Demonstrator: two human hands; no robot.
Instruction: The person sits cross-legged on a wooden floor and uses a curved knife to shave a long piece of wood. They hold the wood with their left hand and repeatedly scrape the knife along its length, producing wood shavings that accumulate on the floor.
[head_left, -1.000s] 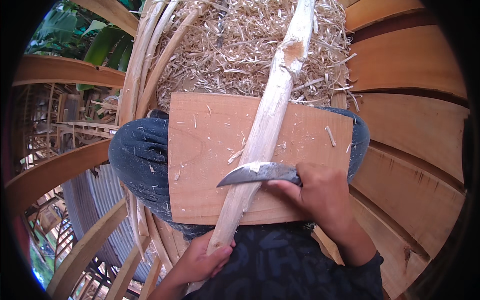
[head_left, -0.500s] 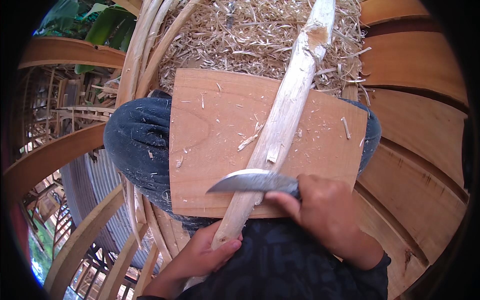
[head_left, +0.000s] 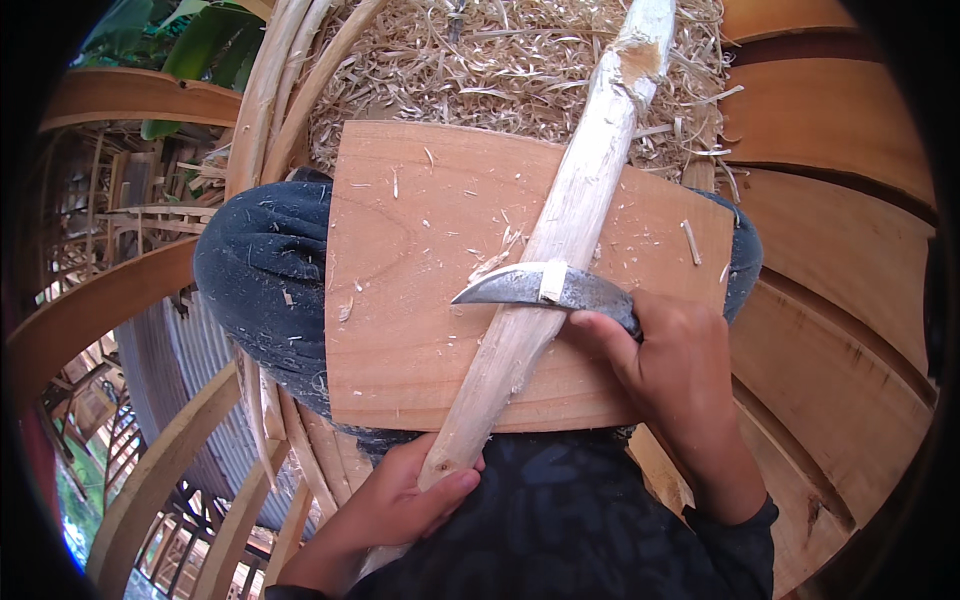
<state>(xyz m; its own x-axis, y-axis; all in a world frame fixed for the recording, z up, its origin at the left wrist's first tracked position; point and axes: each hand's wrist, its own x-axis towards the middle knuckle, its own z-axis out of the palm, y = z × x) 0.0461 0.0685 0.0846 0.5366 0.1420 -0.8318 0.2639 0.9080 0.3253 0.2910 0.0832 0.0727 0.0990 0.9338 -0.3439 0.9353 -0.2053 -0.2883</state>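
Observation:
A long, pale wooden pole point(head_left: 575, 215) lies slanted across a flat wooden board point(head_left: 390, 330) on my lap. My left hand point(head_left: 420, 490) is wrapped round the pole's near end, close to my body. In my right hand point(head_left: 680, 355) is the handle of a knife point(head_left: 510, 288) with a curved, pointed blade. The blade lies across the middle of the pole, its tip pointing left. A curled sliver of wood point(head_left: 552, 281) stands up over the blade. The knife's handle is mostly hidden by my fingers.
Small chips lie scattered on the board. Beyond it is a thick heap of wood shavings point(head_left: 430, 85). Long wooden strips point(head_left: 270, 100) lean at the left, near a slatted rail point(head_left: 165, 460). Wide wooden planks point(head_left: 830, 230) line the right side. My knees support the board.
My right hand has pushed the knife up and away from me along the pole, and a sliver now rises over the blade. My left hand stays on the near end.

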